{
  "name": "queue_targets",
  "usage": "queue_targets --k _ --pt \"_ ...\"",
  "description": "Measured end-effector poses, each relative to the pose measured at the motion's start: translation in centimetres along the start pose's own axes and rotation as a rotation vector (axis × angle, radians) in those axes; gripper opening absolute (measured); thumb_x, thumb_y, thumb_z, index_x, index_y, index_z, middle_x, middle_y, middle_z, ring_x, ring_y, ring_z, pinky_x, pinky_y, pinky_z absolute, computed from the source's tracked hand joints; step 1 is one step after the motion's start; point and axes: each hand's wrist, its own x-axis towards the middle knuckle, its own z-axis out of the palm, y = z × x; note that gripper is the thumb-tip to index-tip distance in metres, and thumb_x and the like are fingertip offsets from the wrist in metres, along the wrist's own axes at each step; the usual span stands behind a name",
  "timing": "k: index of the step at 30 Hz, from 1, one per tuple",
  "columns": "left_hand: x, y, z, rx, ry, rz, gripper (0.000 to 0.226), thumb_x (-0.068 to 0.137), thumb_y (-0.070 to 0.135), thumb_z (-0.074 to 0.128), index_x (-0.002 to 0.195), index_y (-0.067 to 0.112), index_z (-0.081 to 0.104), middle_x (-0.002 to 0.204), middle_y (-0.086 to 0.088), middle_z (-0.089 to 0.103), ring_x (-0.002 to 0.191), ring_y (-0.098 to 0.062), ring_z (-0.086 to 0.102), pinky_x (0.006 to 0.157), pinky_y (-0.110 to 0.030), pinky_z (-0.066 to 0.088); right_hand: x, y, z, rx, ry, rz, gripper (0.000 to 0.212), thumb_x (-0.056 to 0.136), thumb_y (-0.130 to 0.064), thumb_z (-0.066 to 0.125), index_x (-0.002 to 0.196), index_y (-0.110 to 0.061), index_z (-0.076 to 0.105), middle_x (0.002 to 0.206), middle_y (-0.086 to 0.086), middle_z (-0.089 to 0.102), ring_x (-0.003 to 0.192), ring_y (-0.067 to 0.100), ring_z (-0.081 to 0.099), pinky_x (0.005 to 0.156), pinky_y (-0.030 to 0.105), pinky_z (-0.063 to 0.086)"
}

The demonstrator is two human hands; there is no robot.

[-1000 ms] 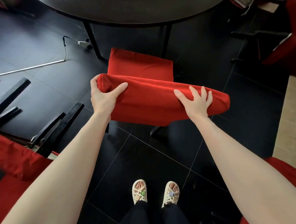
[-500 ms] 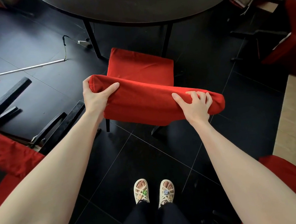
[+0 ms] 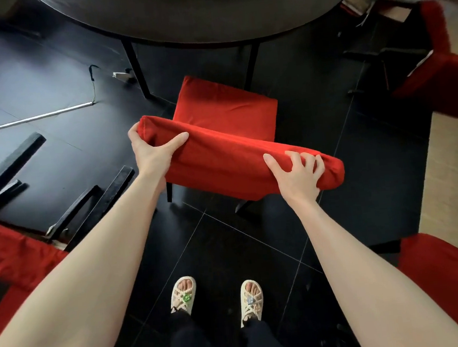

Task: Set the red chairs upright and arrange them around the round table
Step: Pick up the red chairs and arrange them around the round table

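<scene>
2 hands used: backrest (image 3: 226, 162) of upright red chair (image 3: 228, 117) gripped at left end by left hand (image 3: 151, 152), at right end by right hand (image 3: 297, 178). Backrest axis crosswise; chair faced toward round table (image 3: 179, 18), just ahead.

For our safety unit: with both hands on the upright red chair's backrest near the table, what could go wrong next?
1. Pushed straight in, the seat may knock the table legs just ahead.
2. The overturned chair's black legs stick out on the left; a sidestep could trip.
3. The right grip curls lightly over the padded backrest and might slip.
</scene>
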Motion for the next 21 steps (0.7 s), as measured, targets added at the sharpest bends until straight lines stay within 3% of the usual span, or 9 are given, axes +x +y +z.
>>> queue_targets --k 10,16,21 --pt "7.0 0.6 -2.4 0.066 -0.199 -0.009 0.106 0.045 0.05 0.092 0.132 0.034 0.034 0.133 0.003 0.049 0.12 -0.016 0.055 0.098 -0.045 0.051 0.1 -4.4 2.8 -0.047 0.061 0.091 0.073 0.084 -0.079 0.039 0.14 -0.031 0.044 0.156 0.001 0.023 0.149 0.023 -0.004 0.107 0.073 0.02" --pt "8.3 0.5 -2.2 0.051 -0.23 0.033 0.099 0.052 0.044 0.092 0.131 0.035 0.033 0.135 0.002 0.047 0.122 -0.013 0.051 0.103 -0.04 0.047 0.5 -5.4 3.2 -0.052 0.087 0.125 0.073 0.085 -0.078 0.039 0.141 -0.032 0.043 0.156 0.0 0.023 0.149 0.022 -0.002 0.107 0.072 0.02" --pt "10.1 0.6 -2.8 0.046 -0.252 -0.013 0.106 0.048 0.049 0.092 0.135 0.033 0.033 0.134 0.003 0.048 0.122 -0.016 0.053 0.099 -0.045 0.05 0.6 -6.9 4.1 -0.054 0.104 0.13 0.072 0.085 -0.077 0.039 0.141 -0.032 0.043 0.156 0.0 0.024 0.148 0.022 -0.002 0.108 0.072 0.018"
